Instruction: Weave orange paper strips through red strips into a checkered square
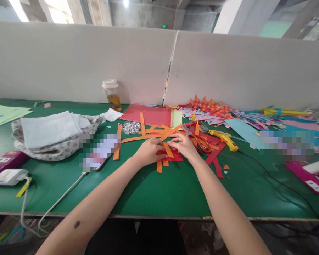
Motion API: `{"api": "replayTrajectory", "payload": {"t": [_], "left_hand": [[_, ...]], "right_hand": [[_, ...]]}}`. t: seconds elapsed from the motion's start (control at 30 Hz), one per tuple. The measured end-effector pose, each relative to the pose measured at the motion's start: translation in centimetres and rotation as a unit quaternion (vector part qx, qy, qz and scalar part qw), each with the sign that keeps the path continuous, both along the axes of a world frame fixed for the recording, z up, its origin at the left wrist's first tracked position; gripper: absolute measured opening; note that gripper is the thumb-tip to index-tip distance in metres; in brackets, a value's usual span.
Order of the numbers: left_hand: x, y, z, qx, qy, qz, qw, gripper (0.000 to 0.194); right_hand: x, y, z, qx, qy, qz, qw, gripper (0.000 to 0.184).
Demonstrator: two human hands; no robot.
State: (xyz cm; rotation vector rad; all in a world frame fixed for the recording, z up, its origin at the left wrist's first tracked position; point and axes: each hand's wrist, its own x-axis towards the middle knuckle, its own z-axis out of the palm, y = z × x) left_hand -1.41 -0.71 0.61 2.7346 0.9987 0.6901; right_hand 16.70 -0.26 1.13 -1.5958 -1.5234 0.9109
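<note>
A small piece of red paper (172,156) is laid flat on the green counter (159,191), about midway between its left and right edges and nearer the near edge than the far one. Narrow orange paper strips (168,149) are laid across and through the red paper; one slants over its top, and two short ends (159,166) are seen sticking out past its near edge, pointing at the near edge of the counter. The piece is pressed down from both sides, by the left hand (149,150) and by the right hand (183,146), so that much of it is covered.
</note>
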Motion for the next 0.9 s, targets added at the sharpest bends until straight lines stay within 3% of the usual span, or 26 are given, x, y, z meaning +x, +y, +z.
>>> {"api": "replayTrajectory", "payload": {"t": [0.3,0.5,0.67,0.9], "left_hand": [[0.3,-0.7,0.4,0.087,0.092,0.002,0.992,0.019],[0.4,-0.9,0.7,0.118,0.128,-0.006,0.985,0.026],[0.4,-1.0,0.8,0.13,0.133,-0.003,0.983,0.025],[0.6,-1.2,0.6,0.077,0.097,0.059,0.991,0.016]], "right_hand": [[0.0,-0.5,0.6,0.025,-0.023,0.011,0.999,0.037],[0.1,-1.0,1.6,0.104,-0.05,-0.045,0.992,0.026],[-0.4,-1.3,1.7,0.012,-0.019,0.028,0.999,0.036],[-0.2,-0.9,1.0,0.013,0.012,0.067,0.998,0.044]]}}
